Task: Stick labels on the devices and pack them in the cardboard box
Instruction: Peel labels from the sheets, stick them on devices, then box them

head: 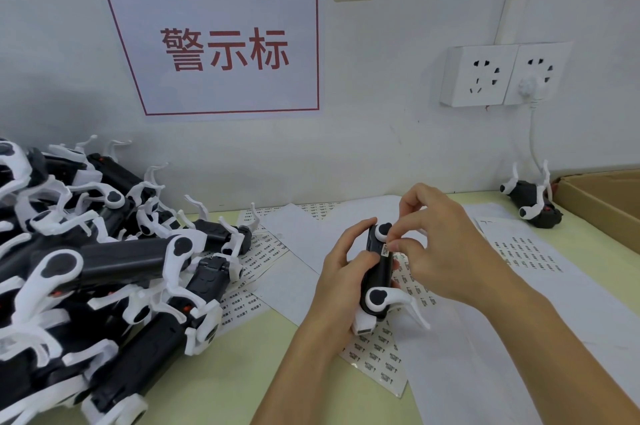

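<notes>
A black device with white legs is held upright over the table, and my left hand grips its left side. My right hand pinches a small white label against the device's upper right edge. A big pile of the same black and white devices lies at the left. Another device lies alone at the back right, beside the cardboard box, of which only a corner shows.
Label sheets and white backing papers cover the green table under and around my hands. On the wall are a red-framed sign and a double socket with a white plug and cord.
</notes>
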A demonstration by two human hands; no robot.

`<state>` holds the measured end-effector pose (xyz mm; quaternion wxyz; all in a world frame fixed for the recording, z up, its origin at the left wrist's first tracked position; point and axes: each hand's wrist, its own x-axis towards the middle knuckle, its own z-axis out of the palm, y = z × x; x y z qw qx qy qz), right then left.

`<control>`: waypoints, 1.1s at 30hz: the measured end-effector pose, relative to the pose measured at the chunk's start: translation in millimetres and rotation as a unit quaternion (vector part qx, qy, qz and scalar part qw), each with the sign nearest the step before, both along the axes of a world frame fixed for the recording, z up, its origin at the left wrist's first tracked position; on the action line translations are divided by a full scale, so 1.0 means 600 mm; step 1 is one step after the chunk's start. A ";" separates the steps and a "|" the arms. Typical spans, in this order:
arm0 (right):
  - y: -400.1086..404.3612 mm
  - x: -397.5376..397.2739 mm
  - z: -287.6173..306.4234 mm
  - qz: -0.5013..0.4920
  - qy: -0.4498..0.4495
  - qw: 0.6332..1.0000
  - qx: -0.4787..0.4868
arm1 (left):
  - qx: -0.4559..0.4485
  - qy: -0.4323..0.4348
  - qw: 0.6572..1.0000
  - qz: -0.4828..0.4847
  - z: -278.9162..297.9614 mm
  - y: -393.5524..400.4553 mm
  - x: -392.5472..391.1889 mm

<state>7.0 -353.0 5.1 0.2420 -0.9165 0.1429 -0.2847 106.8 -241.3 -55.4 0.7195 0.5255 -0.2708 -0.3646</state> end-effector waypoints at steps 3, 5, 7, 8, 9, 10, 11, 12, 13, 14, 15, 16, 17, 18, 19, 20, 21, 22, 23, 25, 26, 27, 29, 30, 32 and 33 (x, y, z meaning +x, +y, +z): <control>0.001 0.000 0.000 0.001 -0.002 1.000 -0.001 | 0.000 0.001 1.000 0.001 0.000 0.000 0.000; 0.001 0.000 -0.001 0.000 -0.001 1.000 -0.006 | 0.000 0.001 1.000 0.002 0.000 0.000 0.001; 0.001 0.000 -0.001 0.000 0.001 1.000 -0.007 | -0.002 0.004 1.000 0.000 -0.001 0.000 0.001; 0.001 0.000 -0.001 0.000 0.000 1.000 -0.007 | -0.003 0.004 1.000 -0.002 -0.001 0.000 0.002; 0.001 0.001 -0.002 -0.001 0.000 1.000 -0.008 | -0.002 0.003 1.000 -0.002 -0.001 0.000 0.002; 0.000 0.000 -0.002 -0.001 -0.001 1.000 -0.009 | -0.001 0.002 1.000 -0.001 -0.001 0.000 0.002; 0.000 0.000 -0.002 -0.001 -0.001 1.000 -0.009 | 0.000 0.003 1.000 0.000 -0.001 0.000 0.002; 0.000 0.000 -0.002 -0.001 -0.001 1.000 -0.010 | -0.001 0.005 1.000 -0.001 -0.001 0.000 0.002; 0.000 0.000 -0.002 -0.001 -0.001 1.000 -0.011 | -0.003 0.006 1.000 -0.001 -0.002 0.000 0.002; 0.000 0.001 -0.002 -0.001 0.001 1.000 -0.012 | -0.004 0.006 1.000 -0.002 -0.003 -0.001 0.002; 0.000 0.001 -0.003 -0.001 0.001 1.000 -0.014 | -0.005 0.005 1.000 -0.002 -0.003 -0.001 0.002; 0.000 0.001 -0.003 -0.001 0.001 1.000 -0.015 | -0.005 0.004 1.000 -0.003 -0.003 -0.001 0.002; 0.000 0.001 -0.003 -0.002 0.001 1.000 -0.016 | -0.005 0.004 1.000 -0.004 -0.003 0.000 0.002; 0.000 0.002 -0.003 -0.003 0.000 1.000 -0.016 | -0.004 0.003 1.000 -0.004 -0.003 0.000 0.002; 0.000 0.001 -0.004 -0.003 0.000 1.000 -0.016 | -0.004 0.002 1.000 -0.004 -0.003 0.000 0.002; 0.000 0.001 -0.004 -0.004 -0.001 1.000 -0.017 | -0.003 0.001 1.000 -0.004 -0.003 0.000 0.002; 0.000 0.002 -0.004 -0.004 -0.001 1.000 -0.020 | -0.004 0.002 1.000 -0.004 -0.003 0.001 0.002; -0.001 0.002 -0.004 -0.004 -0.001 1.000 -0.023 | -0.004 0.003 1.000 -0.004 -0.003 0.001 0.002; -0.001 0.002 -0.004 -0.005 -0.001 1.000 -0.026 | -0.003 0.001 1.000 -0.002 -0.003 0.001 0.001; -0.001 0.002 -0.004 -0.006 0.002 1.000 -0.026 | 0.003 -0.009 1.000 0.004 -0.002 0.001 0.000; -0.001 0.002 -0.004 -0.007 0.004 1.000 -0.026 | 0.006 -0.015 1.000 0.006 -0.002 0.001 0.000; -0.002 0.002 -0.004 -0.007 0.004 1.000 -0.026 | 0.008 -0.021 1.000 0.008 -0.001 0.001 -0.001; -0.002 0.002 -0.004 -0.007 0.004 1.000 -0.026 | 0.010 -0.029 0.999 0.010 -0.001 0.001 -0.001; -0.002 0.002 -0.004 -0.007 0.005 1.000 -0.027 | 0.012 -0.033 0.999 0.011 0.000 0.001 -0.001; -0.003 0.001 -0.005 -0.008 0.006 1.000 -0.029 | 0.013 -0.040 0.999 0.013 0.000 0.001 -0.002; -0.003 0.002 -0.005 -0.008 0.005 1.000 -0.028 | 0.014 -0.042 0.999 0.014 0.000 0.001 -0.002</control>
